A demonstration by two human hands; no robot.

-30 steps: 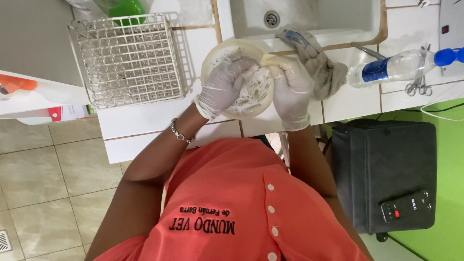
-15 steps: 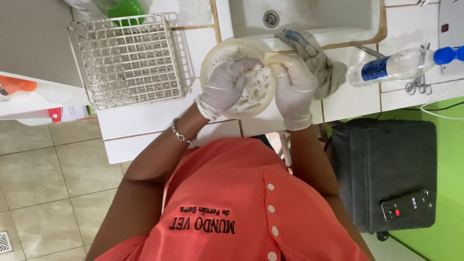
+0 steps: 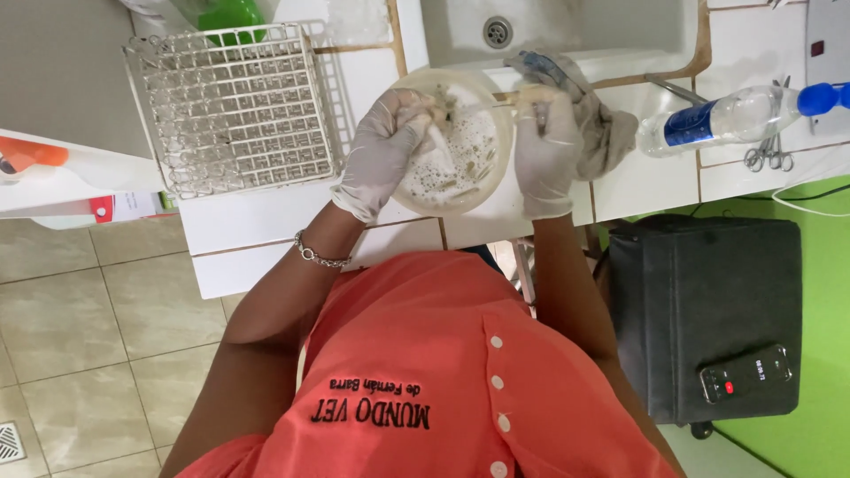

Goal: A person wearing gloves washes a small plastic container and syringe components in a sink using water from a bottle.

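Note:
A round, shallow, pale dish (image 3: 465, 173) with white residue and greenish flecks sits on the white tiled counter (image 3: 266, 221) in front of the sink. My left hand (image 3: 382, 152), in a white glove, curls over the dish's left rim with its fingertips inside. My gloved right hand (image 3: 544, 150) is at the dish's right rim, closed on a thin rod-like tool (image 3: 509, 96) that reaches across the top edge. What sits at the fingertips is too small to make out.
A wire rack (image 3: 235, 106) stands to the left, with a green bottle (image 3: 230, 13) behind it. The sink (image 3: 567, 26) is at the back and a grey cloth (image 3: 606, 128) lies by my right hand. A blue-capped plastic bottle (image 3: 735, 115), scissors (image 3: 766, 155) and a black case (image 3: 708, 301) with a phone (image 3: 744, 373) are to the right.
My hands have drawn apart a little, left hand toward the left rim and right hand toward the right rim, so more of the dish's inside shows.

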